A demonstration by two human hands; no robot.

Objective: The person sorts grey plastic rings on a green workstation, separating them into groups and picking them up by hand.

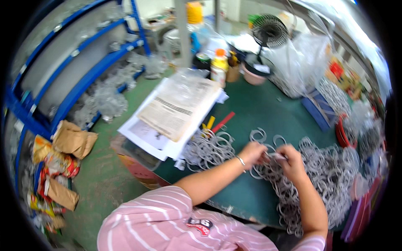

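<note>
Green table (259, 113) carries a wide heap of grey wire rings (326, 175) on its right half; a smaller pile of rings (207, 149) lies beside a stack of papers (178, 111). Both forearms reach in from the lower edge, elbows bent, converging above the heap's left edge. Left hand (252, 153) is curled, fingers pressed together over a ring. Right hand (293, 163) pinches a small pale piece (277, 156), its long axis pointing left toward the left hand. A bracelet (240, 161) circles the left wrist.
</note>
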